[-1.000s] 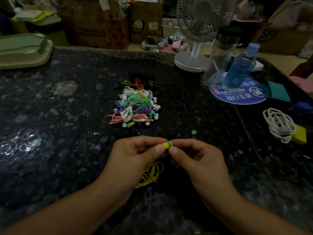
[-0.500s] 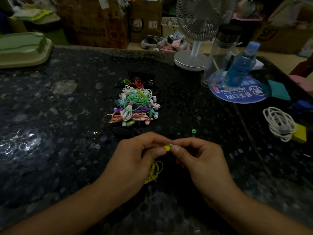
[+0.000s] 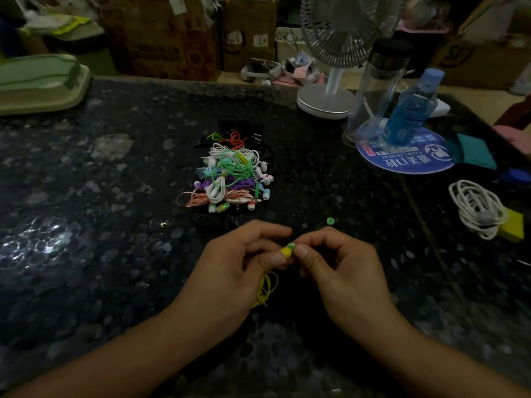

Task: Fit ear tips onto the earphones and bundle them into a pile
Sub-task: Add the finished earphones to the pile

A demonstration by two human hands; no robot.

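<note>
My left hand pinches a yellow earbud between thumb and fingers, and its yellow cable hangs in loops below the palm. My right hand pinches a green ear tip against the end of that earbud. A second green ear tip lies loose on the dark table just beyond my right hand. Farther back sits a pile of bundled earphones in white, green, purple, pink and black.
A white desk fan, a clear tumbler and a blue bottle on a round blue mat stand at the back right. A coiled white cable lies on the right. A green tray sits far left.
Both hands stay together over the same spot; the green tip shows a little more at the earbud's end. The loose tip and pile are unmoved.
</note>
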